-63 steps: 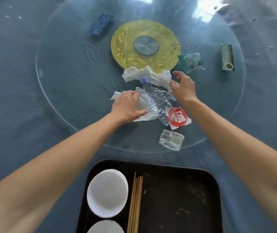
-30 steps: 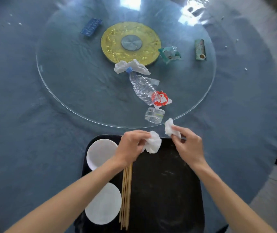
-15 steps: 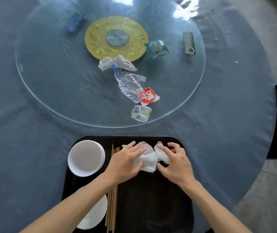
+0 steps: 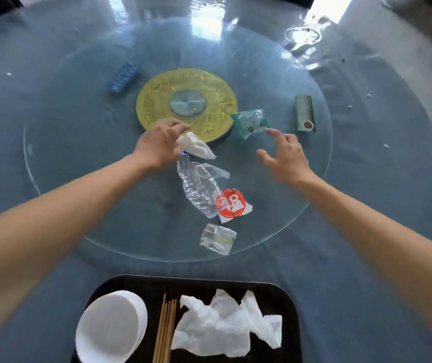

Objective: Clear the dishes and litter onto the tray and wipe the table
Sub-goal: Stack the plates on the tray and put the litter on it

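Both hands have left the tray (image 4: 285,292), tissues (image 4: 225,326) dropped there. Left hand (image 4: 157,142) pinches the napkin (image 4: 196,148); right hand (image 4: 285,158), fingers spread and empty, nears the green wrapper (image 4: 250,123) — two grabs per trip.

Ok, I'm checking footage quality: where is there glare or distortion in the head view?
Head view: bright window glare washes the far glass turntable and the table top right; wide-angle stretch swells both forearms at the edges; the left hand and right hand are slightly soft; the bottle is clear.
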